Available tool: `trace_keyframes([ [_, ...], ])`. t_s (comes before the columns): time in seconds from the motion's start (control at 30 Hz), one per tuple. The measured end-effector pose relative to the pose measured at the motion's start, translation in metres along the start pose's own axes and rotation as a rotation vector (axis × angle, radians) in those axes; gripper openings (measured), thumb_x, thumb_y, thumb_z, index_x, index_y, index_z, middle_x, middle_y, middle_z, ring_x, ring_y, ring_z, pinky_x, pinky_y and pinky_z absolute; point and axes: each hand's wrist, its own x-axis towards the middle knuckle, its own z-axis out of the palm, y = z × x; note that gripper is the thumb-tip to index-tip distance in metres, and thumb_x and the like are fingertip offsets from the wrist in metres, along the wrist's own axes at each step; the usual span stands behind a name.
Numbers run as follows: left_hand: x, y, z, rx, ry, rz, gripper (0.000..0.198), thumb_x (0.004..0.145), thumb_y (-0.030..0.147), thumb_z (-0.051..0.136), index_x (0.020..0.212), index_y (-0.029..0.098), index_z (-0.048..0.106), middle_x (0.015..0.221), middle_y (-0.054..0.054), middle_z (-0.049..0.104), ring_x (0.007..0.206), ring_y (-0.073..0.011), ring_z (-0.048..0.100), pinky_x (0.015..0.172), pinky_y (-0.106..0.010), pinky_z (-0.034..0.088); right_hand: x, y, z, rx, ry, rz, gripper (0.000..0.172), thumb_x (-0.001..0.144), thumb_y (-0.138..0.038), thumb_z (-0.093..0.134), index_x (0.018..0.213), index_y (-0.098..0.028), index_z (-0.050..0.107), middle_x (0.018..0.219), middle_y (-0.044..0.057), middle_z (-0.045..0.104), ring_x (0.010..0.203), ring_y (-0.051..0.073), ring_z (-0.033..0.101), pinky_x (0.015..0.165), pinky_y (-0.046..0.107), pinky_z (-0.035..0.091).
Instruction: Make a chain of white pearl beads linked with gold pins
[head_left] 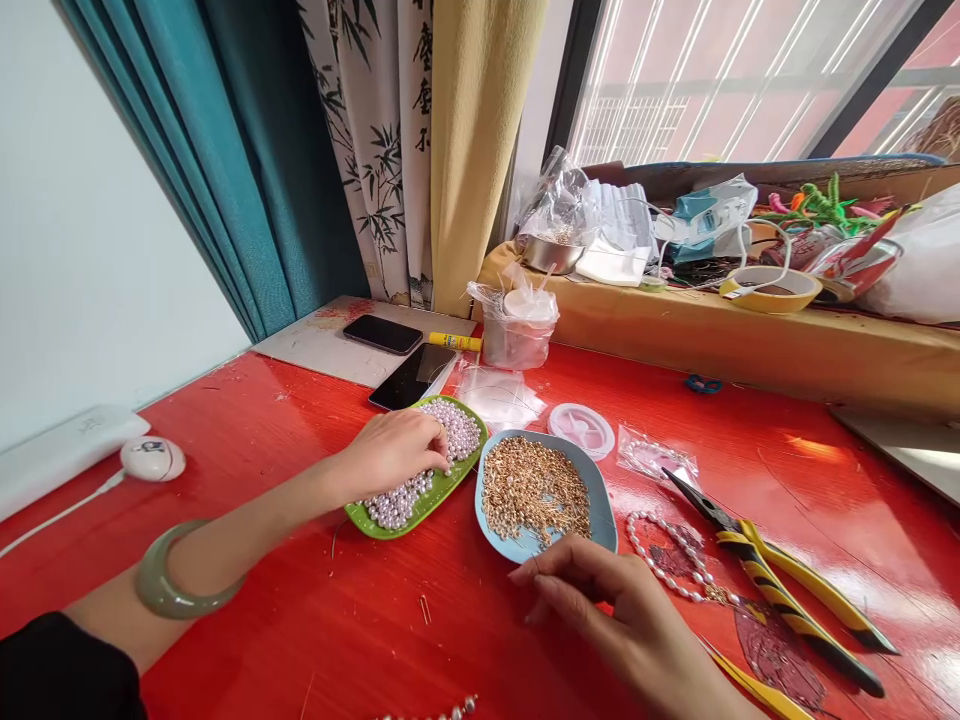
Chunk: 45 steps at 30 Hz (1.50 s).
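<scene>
My left hand [401, 450] reaches over a green dish [448, 490], its fingertips pinched together among the lilac pearl beads [457, 428]. Whether a bead sits between those fingertips is hidden. A blue dish [495, 540] full of small gold beads [532, 485] stands just right of the green one. My right hand [611, 605] is in front of the blue dish, thumb and forefinger pinched on what looks like a thin strand, too fine to make out fully. Part of a beaded string [457, 712] shows at the bottom edge.
Black-and-yellow pliers [787, 580] and a pearl bracelet [667, 570] lie to the right, near yellow-handled tweezers [750, 685]. Behind the dishes are a clear round lid [581, 430], small plastic bags [499, 397] and two phones [382, 334]. A cluttered ledge [675, 305] runs along the window.
</scene>
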Motion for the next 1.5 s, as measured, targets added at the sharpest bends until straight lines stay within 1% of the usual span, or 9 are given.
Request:
trace_keyframes([
  [0.13,-0.003,0.011,-0.005,-0.107,0.075,-0.023,0.018,0.076,0.032,0.058,0.073,0.017,0.067,0.078,-0.005,0.069,0.074,-0.0205,0.059,0.067,-0.031,0.040,0.009,0.005,-0.005,0.034,0.066,-0.020,0.020,0.086,-0.032,0.050,0.080,-0.017,0.063,0.071,0.003,0.067,0.068,0.016,0.062,0.064,0.028,0.046],
  [0.2,-0.007,0.023,-0.003,-0.267,0.071,-0.008,0.019,0.077,0.033,0.058,0.079,0.016,0.067,0.080,-0.004,0.069,0.073,-0.0171,0.059,0.065,-0.027,0.042,0.012,0.007,-0.008,0.063,0.109,-0.017,0.019,0.085,-0.031,0.051,0.078,-0.018,0.062,0.069,0.002,0.065,0.066,0.015,0.060,0.063,0.028,0.046],
  [0.27,-0.013,0.037,0.004,-0.710,0.015,-0.034,0.016,0.070,0.029,0.067,0.076,0.014,0.067,0.076,-0.005,0.068,0.070,-0.0158,0.058,0.061,-0.025,0.043,0.012,0.005,-0.011,0.094,0.138,-0.011,0.020,0.085,-0.032,0.051,0.075,-0.018,0.060,0.064,0.001,0.061,0.061,0.014,0.057,0.059,0.026,0.045],
  [0.33,-0.020,0.051,0.015,-1.028,-0.058,-0.088,0.014,0.065,0.025,0.072,0.071,0.014,0.069,0.071,-0.004,0.068,0.065,-0.0136,0.057,0.058,-0.024,0.043,0.008,-0.002,-0.015,0.129,0.167,0.002,0.020,0.083,-0.033,0.051,0.073,-0.018,0.058,0.062,0.000,0.059,0.054,0.012,0.054,0.050,0.022,0.042],
  [0.5,-0.035,0.070,0.034,-1.388,-0.200,-0.214,0.014,0.060,0.022,0.077,0.070,0.014,0.070,0.066,-0.003,0.069,0.063,-0.0122,0.058,0.052,-0.020,0.041,-0.011,-0.024,-0.018,0.147,0.213,0.017,0.021,0.079,-0.032,0.053,0.064,-0.018,0.058,0.055,-0.002,0.055,0.048,0.009,0.046,0.044,0.020,0.037],
  [0.67,-0.043,0.074,0.035,-1.502,-0.232,-0.234,0.013,0.059,0.020,0.079,0.066,0.015,0.069,0.062,-0.002,0.068,0.058,-0.0090,0.058,0.047,-0.015,0.042,-0.022,-0.032,-0.010,-0.001,0.299,-0.030,0.020,0.077,-0.024,0.050,0.058,-0.019,0.055,0.048,-0.003,0.049,0.046,0.010,0.043,0.043,0.021,0.035],
  [0.9,-0.049,0.076,0.036,-1.496,-0.240,-0.201,0.008,0.061,0.015,0.077,0.061,0.015,0.069,0.062,-0.001,0.068,0.058,-0.0085,0.058,0.047,-0.013,0.045,-0.026,-0.032,-0.002,-0.179,0.308,-0.159,0.019,0.075,-0.015,0.048,0.058,-0.020,0.055,0.047,-0.002,0.056,0.042,0.010,0.048,0.041,0.019,0.038],
  [1.07,-0.051,0.077,0.039,-1.519,-0.235,-0.202,0.009,0.061,0.015,0.077,0.061,0.015,0.068,0.063,0.000,0.067,0.055,-0.0061,0.056,0.047,-0.011,0.045,-0.027,-0.031,0.000,-0.202,0.326,-0.217,0.018,0.071,-0.010,0.047,0.057,-0.021,0.052,0.046,-0.003,0.055,0.039,0.009,0.046,0.039,0.018,0.037],
  [1.5,-0.053,0.078,0.041,-1.494,-0.211,-0.165,0.010,0.061,0.014,0.077,0.061,0.015,0.067,0.063,0.002,0.064,0.055,-0.0061,0.053,0.049,-0.013,0.046,-0.026,-0.028,0.003,-0.210,0.303,-0.204,0.019,0.074,-0.010,0.045,0.059,-0.018,0.053,0.048,-0.004,0.052,0.043,0.008,0.043,0.042,0.017,0.036],
])
